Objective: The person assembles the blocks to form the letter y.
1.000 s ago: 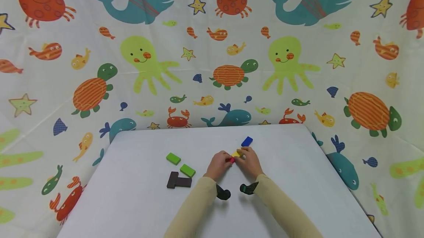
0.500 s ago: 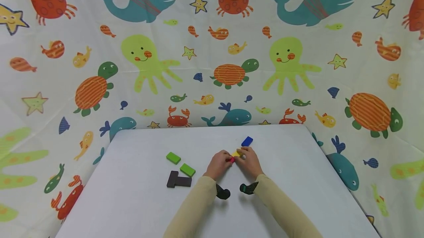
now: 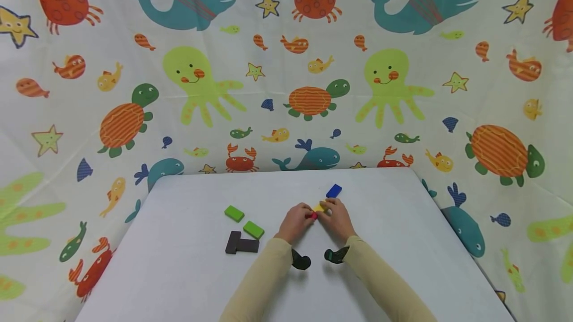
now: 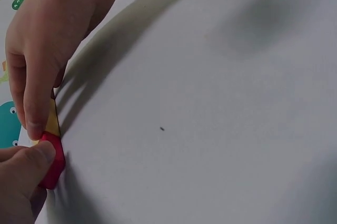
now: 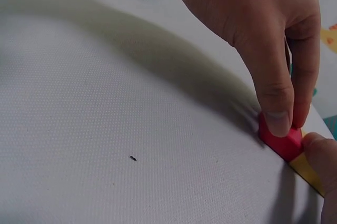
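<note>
Near the far middle of the table, my left hand (image 3: pixel 295 223) pinches a red block (image 4: pixel 53 167), its thumb lying on the block's near side. A yellow block (image 3: pixel 319 208) sits end to end against the red one, and my right hand (image 3: pixel 336 218) grips it between thumb and fingers. Both hands nearly meet where the two blocks join. In the right wrist view the left thumb and a finger hold the red block (image 5: pixel 281 138), while the right thumb lies on the yellow block (image 5: pixel 308 174). Fingers hide much of both pieces.
A blue block (image 3: pixel 334 191) lies just beyond the right hand. Left of the hands lie two green blocks (image 3: pixel 253 230) and dark blocks (image 3: pixel 247 246) in a T shape. A sea-animal printed cloth (image 3: pixel 268 78) hangs behind the white table (image 3: pixel 179 282).
The head view has shifted slightly. Both hands stay on the red and yellow blocks with no clear movement, and the other blocks have not moved.
</note>
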`<state>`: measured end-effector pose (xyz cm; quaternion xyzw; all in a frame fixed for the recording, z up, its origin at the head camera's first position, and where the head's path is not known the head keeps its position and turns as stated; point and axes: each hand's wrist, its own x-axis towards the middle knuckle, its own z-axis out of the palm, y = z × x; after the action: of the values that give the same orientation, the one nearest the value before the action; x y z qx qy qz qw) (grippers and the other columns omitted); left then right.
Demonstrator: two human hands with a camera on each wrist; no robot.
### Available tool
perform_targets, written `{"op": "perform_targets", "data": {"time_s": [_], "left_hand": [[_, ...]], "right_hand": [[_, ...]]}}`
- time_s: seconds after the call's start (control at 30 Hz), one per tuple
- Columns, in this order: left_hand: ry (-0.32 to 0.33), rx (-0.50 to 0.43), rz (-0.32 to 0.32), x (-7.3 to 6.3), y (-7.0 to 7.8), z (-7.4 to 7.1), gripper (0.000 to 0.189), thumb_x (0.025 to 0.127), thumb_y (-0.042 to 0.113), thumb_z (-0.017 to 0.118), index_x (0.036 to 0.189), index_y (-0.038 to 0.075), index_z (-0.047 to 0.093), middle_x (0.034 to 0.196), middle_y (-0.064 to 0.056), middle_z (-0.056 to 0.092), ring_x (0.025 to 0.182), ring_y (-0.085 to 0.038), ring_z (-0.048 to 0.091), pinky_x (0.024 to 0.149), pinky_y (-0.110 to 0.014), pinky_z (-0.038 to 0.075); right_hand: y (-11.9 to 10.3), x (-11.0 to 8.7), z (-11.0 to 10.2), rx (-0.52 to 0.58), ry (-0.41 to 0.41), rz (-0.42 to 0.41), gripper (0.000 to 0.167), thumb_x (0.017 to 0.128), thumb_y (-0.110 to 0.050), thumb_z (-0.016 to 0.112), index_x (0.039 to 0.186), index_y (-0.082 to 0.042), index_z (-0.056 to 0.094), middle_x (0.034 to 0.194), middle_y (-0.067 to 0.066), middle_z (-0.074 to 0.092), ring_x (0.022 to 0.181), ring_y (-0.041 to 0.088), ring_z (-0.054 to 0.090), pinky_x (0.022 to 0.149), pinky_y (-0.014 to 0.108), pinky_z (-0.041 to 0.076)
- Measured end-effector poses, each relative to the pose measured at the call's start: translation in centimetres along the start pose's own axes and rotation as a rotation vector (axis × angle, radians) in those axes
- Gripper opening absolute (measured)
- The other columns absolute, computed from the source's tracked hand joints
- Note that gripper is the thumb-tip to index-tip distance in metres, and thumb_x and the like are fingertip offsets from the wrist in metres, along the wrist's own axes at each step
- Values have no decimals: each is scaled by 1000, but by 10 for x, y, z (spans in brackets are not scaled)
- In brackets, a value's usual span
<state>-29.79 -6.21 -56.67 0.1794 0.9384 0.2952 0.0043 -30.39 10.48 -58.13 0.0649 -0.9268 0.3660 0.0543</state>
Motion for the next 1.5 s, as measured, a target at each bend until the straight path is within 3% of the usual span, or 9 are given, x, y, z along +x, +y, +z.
{"op": "perform_targets", "data": {"time_s": [0.5, 0.87, 1.03, 1.27, 1.5], "left_hand": [[5, 9, 13, -2, 6, -4, 19, 86, 17, 76, 100, 5, 76, 105, -4, 65, 96, -18, 61, 92, -32, 51], [2, 7, -15, -1, 2, -2, 18, 86, 18, 76, 99, 6, 76, 103, -3, 64, 95, -17, 60, 92, -32, 51], [-2, 7, 2, -2, 3, -1, 18, 86, 18, 76, 99, 5, 76, 104, -3, 64, 95, -17, 60, 92, -32, 51], [10, 28, 107, -4, 4, -1, 18, 87, 16, 75, 100, 4, 76, 104, -5, 64, 93, -18, 61, 90, -32, 51], [-3, 34, 102, -3, 6, -7, 17, 87, 15, 76, 100, 4, 76, 104, -5, 64, 94, -18, 61, 90, -33, 51]], "right_hand": [[-1, -1, -5, 25, -25, 9, 40, 89, -24, 74, 123, -4, 68, 131, 18, 55, 124, 35, 50, 106, 51, 38], [5, 2, -2, 12, -39, -30, 37, 89, -23, 74, 122, -5, 68, 128, 17, 56, 121, 34, 52, 103, 51, 41], [6, 0, -4, 15, -47, -39, 38, 89, -23, 73, 122, -5, 68, 129, 17, 55, 122, 35, 50, 104, 52, 39], [10, 5, -18, -3, 3, -40, 40, 91, -26, 71, 125, -6, 66, 130, 16, 55, 123, 34, 50, 105, 50, 40], [19, 31, -35, 23, 81, -45, 42, 93, -26, 68, 128, -3, 63, 133, 20, 52, 128, 35, 46, 108, 50, 36]]}}
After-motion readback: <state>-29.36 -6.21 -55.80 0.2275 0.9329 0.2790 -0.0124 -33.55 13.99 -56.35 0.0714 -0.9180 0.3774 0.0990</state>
